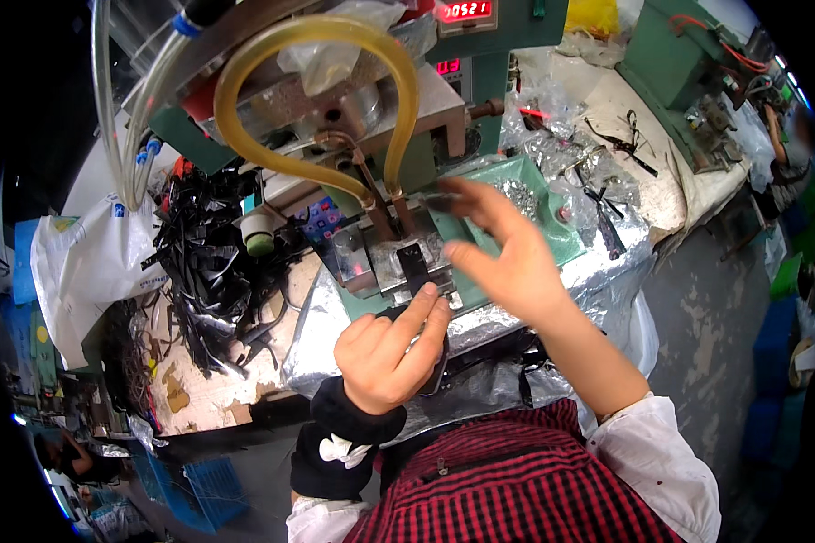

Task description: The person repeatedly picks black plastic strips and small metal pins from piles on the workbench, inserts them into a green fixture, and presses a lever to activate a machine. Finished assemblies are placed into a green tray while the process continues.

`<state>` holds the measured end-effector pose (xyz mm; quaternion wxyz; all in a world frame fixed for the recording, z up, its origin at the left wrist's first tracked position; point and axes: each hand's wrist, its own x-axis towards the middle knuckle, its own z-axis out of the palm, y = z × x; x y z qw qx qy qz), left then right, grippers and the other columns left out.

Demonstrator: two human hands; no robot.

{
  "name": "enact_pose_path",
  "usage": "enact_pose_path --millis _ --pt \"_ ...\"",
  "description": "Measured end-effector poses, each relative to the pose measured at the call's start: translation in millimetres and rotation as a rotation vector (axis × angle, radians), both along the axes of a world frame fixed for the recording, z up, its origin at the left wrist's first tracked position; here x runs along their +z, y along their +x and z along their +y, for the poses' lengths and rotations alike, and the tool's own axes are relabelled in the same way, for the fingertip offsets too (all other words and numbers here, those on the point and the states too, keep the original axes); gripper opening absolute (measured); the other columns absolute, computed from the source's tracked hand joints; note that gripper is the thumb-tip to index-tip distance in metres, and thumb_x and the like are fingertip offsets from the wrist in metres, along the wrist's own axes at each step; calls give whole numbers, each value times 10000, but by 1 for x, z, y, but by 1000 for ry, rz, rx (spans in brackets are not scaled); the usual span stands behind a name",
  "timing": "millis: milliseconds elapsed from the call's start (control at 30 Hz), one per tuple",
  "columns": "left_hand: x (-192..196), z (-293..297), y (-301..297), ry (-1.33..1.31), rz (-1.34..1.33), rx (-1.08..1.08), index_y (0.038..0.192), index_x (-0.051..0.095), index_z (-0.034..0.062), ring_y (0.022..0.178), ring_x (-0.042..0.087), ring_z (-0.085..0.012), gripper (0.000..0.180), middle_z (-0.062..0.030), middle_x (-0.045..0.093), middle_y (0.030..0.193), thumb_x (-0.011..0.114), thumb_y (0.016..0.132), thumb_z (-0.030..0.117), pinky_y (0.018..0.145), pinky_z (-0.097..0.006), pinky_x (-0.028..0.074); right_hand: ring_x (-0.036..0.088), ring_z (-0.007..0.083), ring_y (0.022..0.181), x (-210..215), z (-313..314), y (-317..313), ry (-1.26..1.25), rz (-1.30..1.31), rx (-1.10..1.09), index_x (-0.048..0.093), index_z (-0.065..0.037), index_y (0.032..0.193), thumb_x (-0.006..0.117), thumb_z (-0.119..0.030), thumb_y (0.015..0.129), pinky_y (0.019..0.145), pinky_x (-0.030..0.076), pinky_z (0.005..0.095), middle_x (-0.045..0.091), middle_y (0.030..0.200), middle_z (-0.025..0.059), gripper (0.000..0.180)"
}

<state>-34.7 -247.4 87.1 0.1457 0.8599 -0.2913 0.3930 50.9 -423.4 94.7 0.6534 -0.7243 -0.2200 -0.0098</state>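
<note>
A short black strap [414,265] lies on the metal fixture [391,271] of a green press, below two dark electrode-like bars [394,217]. My left hand [394,357] is closed at the near end of the strap, its index and middle fingertips against it. More black material shows beneath that hand, partly hidden by the fingers. Right of the fixture, my right hand [512,258] is raised, thumb apart from the fingers. Its fingertips are smeared by motion near a dark blurred shape, and I see nothing clearly held.
A green tray [561,237] with small metal pieces stands right of the fixture. Black strips [204,262] are heaped on the left beside a white plastic bag [95,271]. A yellowish hose [317,27] loops above the fixture. Silver foil [312,348] covers the near bench edge.
</note>
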Motion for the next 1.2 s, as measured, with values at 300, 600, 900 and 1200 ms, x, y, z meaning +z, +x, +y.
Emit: enact_pose_path --millis 300,600,900,1200 --pt "-10 1 9 2 -56 -58 1024 742 51 511 525 -134 349 -114 763 1036 838 695 -13 477 -269 368 661 200 1062 -98 -84 46 -236 -151 -609 648 -37 1254 641 -13 876 956 499 331 711 1105 114 378" --pt "-17 -3 -2 -208 53 -41 1039 735 28 604 617 -170 358 -143 766 1068 810 697 -47 517 -267 427 634 361 951 -93 -68 16 -778 -312 -512 725 -57 899 740 -98 779 877 493 475 695 922 123 128" --pt "-150 79 23 -831 504 520 1421 500 19 1168 605 -268 687 -150 587 1334 808 809 70 953 -373 513 625 121 788 -94 -56 14 -343 -112 -480 671 -5 967 656 -9 906 769 511 283 670 842 33 63" --pt "-124 73 43 -752 472 732 1184 617 25 877 663 -270 478 -130 690 1015 836 800 209 764 -379 533 661 148 892 -74 -39 23 -292 -71 -418 720 13 1071 680 -43 931 844 510 285 733 988 69 156"
